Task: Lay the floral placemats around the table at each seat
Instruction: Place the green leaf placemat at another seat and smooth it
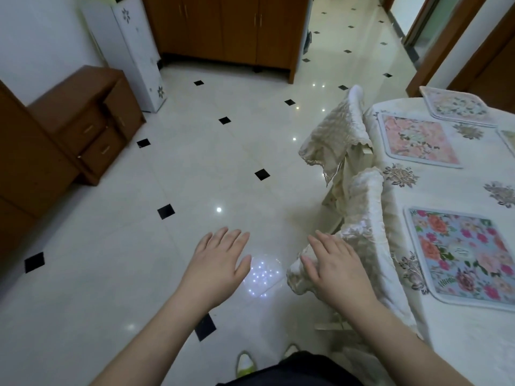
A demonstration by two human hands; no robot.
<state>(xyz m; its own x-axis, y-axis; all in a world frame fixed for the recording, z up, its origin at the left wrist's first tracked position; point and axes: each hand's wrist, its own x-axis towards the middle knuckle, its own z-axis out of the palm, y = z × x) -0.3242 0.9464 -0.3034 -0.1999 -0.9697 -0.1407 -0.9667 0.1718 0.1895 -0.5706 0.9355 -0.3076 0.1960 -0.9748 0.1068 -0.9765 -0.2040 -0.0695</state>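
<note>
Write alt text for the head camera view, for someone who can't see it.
Both hands, left hand and right hand, are open and empty over a tiled floor beside two covered chairs. On the table at right lie floral placemats, a blue one nearest and a pink one beyond.

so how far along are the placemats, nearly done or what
Well under way, by this view. Done: a blue floral placemat and a pink floral placemat lie flat at the two covered chairs. A third placemat lies at the far end, and an edge of another shows at the frame's right. In hand: nothing; left hand and right hand are open and empty. Left: unclear, since the rest of the table is out of view.
</note>
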